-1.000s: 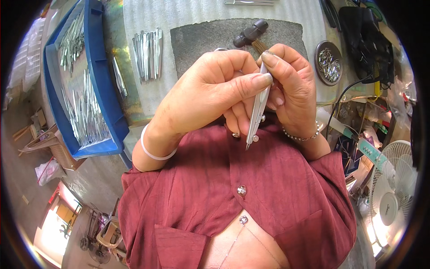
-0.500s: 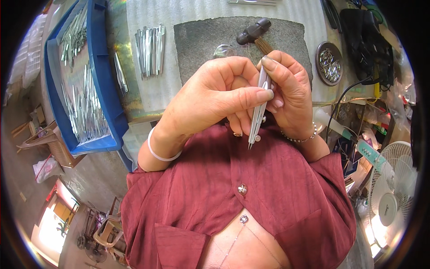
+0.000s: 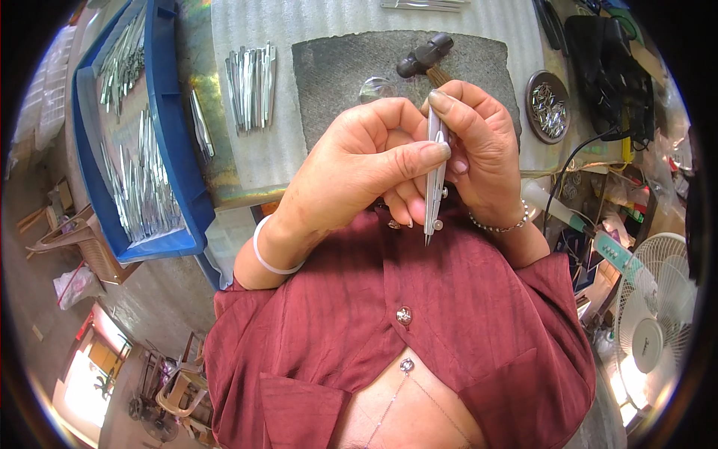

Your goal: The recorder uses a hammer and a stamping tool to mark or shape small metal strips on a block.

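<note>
A slim silver compass-like tool (image 3: 434, 179) is held between both hands in front of my chest. It has two long legs lying close together, small round screws near the lower end and a sharp tip pointing down toward me. My left hand (image 3: 366, 161) grips its middle, the thumb lying across the front and the fingers curled behind. With thumb and fingertips, my right hand (image 3: 480, 138) pinches the upper end. The fingers partly hide the tool's top and back. Just beyond the hands, a hammer (image 3: 425, 55) with a wooden handle lies on a dark grey slab (image 3: 329, 71).
A clear round piece (image 3: 377, 89) lies on the slab. To its left are a row of silver metal strips (image 3: 252, 88) and a blue tray (image 3: 166, 97) full of similar strips. On the right are a round dish (image 3: 532, 112) of small metal parts and a fan (image 3: 649, 337).
The compass-like tool has swung more upright, its tip shifting slightly to the right. Both hands keep hold of it, with only small finger shifts.
</note>
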Action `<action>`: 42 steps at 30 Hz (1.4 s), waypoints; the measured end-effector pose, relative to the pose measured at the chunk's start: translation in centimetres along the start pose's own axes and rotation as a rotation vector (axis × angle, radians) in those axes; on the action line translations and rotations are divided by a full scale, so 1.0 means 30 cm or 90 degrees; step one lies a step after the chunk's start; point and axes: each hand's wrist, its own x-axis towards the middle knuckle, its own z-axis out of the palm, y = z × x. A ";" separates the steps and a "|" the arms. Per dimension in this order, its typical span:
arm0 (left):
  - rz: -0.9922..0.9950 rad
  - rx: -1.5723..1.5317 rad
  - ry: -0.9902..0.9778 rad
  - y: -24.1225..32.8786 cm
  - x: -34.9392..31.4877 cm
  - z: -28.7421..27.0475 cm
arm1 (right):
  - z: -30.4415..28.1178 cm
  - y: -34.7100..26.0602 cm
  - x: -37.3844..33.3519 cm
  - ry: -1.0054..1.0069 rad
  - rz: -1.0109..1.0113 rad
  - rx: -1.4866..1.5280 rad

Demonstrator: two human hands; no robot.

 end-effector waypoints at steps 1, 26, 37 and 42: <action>0.008 -0.011 -0.002 -0.004 -0.001 -0.003 | -0.003 0.002 0.003 -0.003 0.001 -0.004; 0.361 0.190 0.275 -0.022 -0.085 -0.040 | -0.180 -0.324 0.210 0.059 -0.333 -0.484; 0.456 0.606 0.438 -0.074 -0.088 -0.126 | -0.460 -0.323 0.514 0.252 -0.324 -1.108; 0.433 0.677 0.346 -0.061 -0.096 -0.145 | -0.218 -0.279 0.245 0.100 -0.379 -0.944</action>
